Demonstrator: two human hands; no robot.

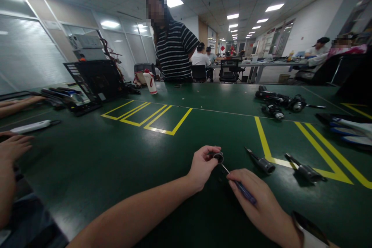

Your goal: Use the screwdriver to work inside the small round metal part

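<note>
My left hand (203, 164) is closed around a small dark cylindrical part (218, 157), whose round open end faces up and toward me. In my right hand (255, 197) is a screwdriver (244, 193) with a dark purple handle. Its thin metal shaft points up and left, and the tip reaches the open end of the part; whether it touches inside cannot be seen. Just below the shaft, a few tiny dark pieces (220, 180) lie on the green table. To the right rest two dark parts with cylindrical ends, one (266, 165) nearer and another (309, 173) farther right.
Yellow tape outlines (174, 128) mark the green table (101, 155). Black tool-like assemblies (279, 100) lie at the back right. A white cup (150, 82) and a black metal case (93, 81) stand behind. Another person's hands are at the left; someone in stripes (176, 46) stands opposite.
</note>
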